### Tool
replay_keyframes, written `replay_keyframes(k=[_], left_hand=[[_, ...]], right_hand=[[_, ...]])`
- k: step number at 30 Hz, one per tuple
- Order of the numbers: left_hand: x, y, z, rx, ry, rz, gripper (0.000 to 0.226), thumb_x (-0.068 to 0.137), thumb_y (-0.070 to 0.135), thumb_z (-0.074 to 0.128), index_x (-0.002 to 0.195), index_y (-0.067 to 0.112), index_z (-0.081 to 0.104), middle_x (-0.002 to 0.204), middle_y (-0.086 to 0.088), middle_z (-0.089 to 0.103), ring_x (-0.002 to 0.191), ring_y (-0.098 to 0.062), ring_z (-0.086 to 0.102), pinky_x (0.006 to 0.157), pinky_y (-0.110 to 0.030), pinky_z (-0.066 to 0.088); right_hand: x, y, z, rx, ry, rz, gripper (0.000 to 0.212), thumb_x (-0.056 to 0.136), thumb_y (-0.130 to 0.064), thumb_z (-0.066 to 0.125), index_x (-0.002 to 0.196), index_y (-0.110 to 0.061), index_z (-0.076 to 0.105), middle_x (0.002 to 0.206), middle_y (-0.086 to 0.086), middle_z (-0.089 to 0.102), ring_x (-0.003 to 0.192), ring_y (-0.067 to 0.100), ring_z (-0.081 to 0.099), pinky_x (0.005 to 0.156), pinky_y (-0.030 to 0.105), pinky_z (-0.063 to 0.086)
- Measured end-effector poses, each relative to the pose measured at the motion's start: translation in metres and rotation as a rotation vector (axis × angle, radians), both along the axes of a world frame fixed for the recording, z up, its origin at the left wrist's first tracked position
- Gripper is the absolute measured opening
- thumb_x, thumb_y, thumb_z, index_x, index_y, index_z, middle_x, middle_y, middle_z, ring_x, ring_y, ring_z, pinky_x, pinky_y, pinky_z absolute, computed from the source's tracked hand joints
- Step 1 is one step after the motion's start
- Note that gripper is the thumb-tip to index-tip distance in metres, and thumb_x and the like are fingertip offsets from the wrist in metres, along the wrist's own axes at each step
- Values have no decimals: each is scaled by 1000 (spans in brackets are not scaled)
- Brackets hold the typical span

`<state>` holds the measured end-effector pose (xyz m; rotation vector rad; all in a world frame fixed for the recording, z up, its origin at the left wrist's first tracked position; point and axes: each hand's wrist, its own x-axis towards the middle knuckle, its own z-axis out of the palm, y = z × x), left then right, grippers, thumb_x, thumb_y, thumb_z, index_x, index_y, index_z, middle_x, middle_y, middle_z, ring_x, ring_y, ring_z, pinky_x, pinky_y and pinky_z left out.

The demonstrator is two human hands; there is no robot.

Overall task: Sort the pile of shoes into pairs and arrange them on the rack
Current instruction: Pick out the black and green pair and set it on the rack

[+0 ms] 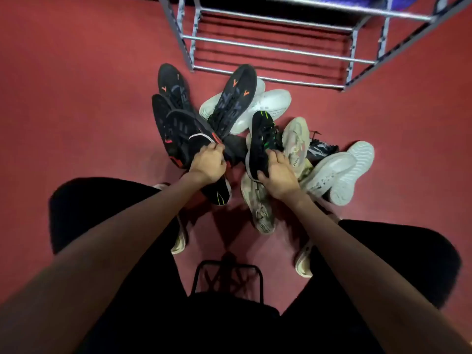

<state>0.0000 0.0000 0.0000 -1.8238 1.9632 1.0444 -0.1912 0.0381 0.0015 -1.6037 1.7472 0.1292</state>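
My two bare forearms reach up from the bottom of the frame. Left hand [208, 163] has its fingers closed on a black red-trimmed shoe [178, 134]; right hand [277, 173] grips a black green-marked shoe [261, 139]. The pile sits mid-frame on the red floor [76, 98], the metal rack [275, 44] at top.

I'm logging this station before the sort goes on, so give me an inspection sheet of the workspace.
Surface: red floor, shoes heaped in the middle.
Job's things: black shoes with orange marks, white shoes, beige shoes, pale soles; metal rack, no shoes on the rungs in view.
Clutter: nothing seen.
Grips: left hand closed on a black shoe with a red heel; right hand closed on a black shoe with green marks.
Cables: nothing seen.
Surroundings: black stool frame below, purple item on the rack's top.
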Motion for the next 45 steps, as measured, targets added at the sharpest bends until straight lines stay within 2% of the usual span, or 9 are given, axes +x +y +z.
replay_keyframes(k=[8,16,22,27,33,38,40,43,45], left_hand=[[23,-15,-87,-211,-99,8,54,86,10,53,138,6,44,144,-14,40,133,-36,36,107,-45,37],[33,-23,-120,-307,-235,24,57,83,17,61,135,2,42,140,-19,39,133,-37,33,109,-45,32],[44,-30,-126,-268,-283,107,58,83,25,67,131,5,42,133,-20,45,126,-38,41,104,-47,37],[46,-28,-122,-204,-146,183,59,87,23,59,138,3,37,140,-22,40,133,-39,35,107,-47,37],[22,-18,-98,-227,75,219,45,91,23,53,132,5,52,140,-19,47,136,-33,36,112,-37,31],[8,-22,-58,-54,453,653,51,95,50,31,116,11,56,122,-16,64,117,-33,57,103,-41,42],[13,-25,-43,-42,580,857,62,87,63,29,118,14,50,121,-13,62,115,-34,59,99,-49,47],[31,-24,-28,-105,682,1046,62,89,60,40,126,11,51,125,-7,58,115,-25,58,99,-42,49],[47,-19,-31,-229,670,1077,39,89,54,48,84,17,60,90,-1,63,90,-20,59,86,-31,46]], right_hand=[[22,-2,-93,-139,77,143,85,74,-48,67,141,-8,34,146,17,35,138,33,31,116,42,24],[20,4,-118,-133,208,204,82,75,-8,62,147,-6,23,152,21,25,143,37,23,119,43,17],[25,9,-118,-147,287,177,70,81,-3,58,144,7,28,149,28,32,138,42,33,112,49,29],[31,12,-101,-128,238,168,57,84,1,48,139,7,35,150,26,35,138,37,38,110,42,35],[9,17,-53,-470,94,-107,39,78,10,45,116,6,55,105,27,66,89,46,64,73,46,52],[-8,42,-26,-832,55,280,54,62,16,59,115,7,63,112,19,71,94,34,70,86,35,50],[-20,46,-22,-905,15,443,51,69,13,60,120,5,61,120,16,68,102,34,66,89,40,49],[-32,49,-19,-1005,-1,587,39,84,6,61,123,1,61,124,10,67,104,33,61,84,41,49],[-35,47,-19,-1093,26,629,35,85,4,63,120,0,63,118,11,70,101,31,56,83,39,45]])
